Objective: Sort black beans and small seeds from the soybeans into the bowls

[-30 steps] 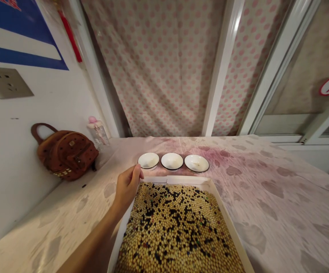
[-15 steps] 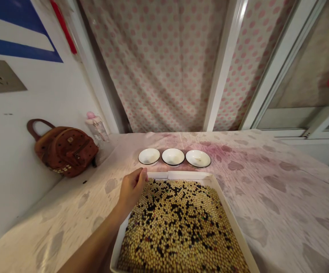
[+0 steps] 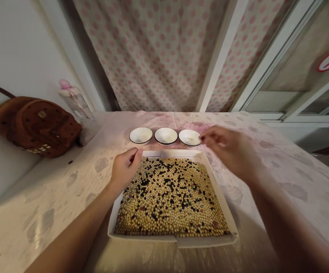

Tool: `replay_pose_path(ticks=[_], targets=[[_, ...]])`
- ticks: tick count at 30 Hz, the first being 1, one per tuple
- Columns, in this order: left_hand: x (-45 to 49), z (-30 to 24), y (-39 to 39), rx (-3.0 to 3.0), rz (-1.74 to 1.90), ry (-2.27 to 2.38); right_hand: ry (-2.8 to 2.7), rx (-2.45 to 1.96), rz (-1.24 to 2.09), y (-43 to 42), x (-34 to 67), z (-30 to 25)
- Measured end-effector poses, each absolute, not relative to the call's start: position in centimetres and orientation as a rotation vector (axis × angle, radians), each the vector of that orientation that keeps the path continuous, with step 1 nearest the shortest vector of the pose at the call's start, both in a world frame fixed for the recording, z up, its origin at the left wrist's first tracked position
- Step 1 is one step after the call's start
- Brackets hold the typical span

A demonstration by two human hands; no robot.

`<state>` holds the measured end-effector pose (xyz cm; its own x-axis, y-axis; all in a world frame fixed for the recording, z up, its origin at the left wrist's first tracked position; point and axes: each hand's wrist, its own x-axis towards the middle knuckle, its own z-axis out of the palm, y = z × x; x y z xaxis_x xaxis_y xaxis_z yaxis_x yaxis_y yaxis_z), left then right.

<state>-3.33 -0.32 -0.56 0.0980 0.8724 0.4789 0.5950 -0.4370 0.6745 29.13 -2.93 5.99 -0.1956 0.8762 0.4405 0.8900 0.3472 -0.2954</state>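
Observation:
A shallow white box (image 3: 227,212) on the table is filled with yellow beans mixed with black and a few coloured ones (image 3: 170,197). My left hand (image 3: 123,169) rests on the box's far left corner, fingers curled over the rim and the beans. My right hand (image 3: 229,148) hovers beyond the box's far right corner, fingers pinched together beside the right white bowl (image 3: 189,137); what it pinches is too small to make out. Two more white bowls, the middle one (image 3: 166,135) and the left one (image 3: 140,135), stand in a row behind the box.
A brown backpack (image 3: 33,127) and a clear bottle with a pink cap (image 3: 74,100) stand against the wall at the left. A dotted curtain (image 3: 164,53) and window frames close the back. The table carries a pale leaf-patterned cloth (image 3: 280,167).
The camera tilted down and moved in, so the whole box shows. My right hand has come into view by the right bowl. My left hand stays at the box's far left corner.

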Motion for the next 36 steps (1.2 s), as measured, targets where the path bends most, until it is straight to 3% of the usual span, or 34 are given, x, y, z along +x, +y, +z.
replay_pose_path(ticks=[9, 36], targets=[[-3.4, -0.7, -0.4, 2.131, 1.21, 1.491, -2.207, -1.446, 0.249, -0.7, 29.6, -1.5], [-3.2, -0.5, -0.6, 2.162, 1.186, 1.474, -2.448, -1.586, -0.175, -0.8, 28.2, -1.9]])
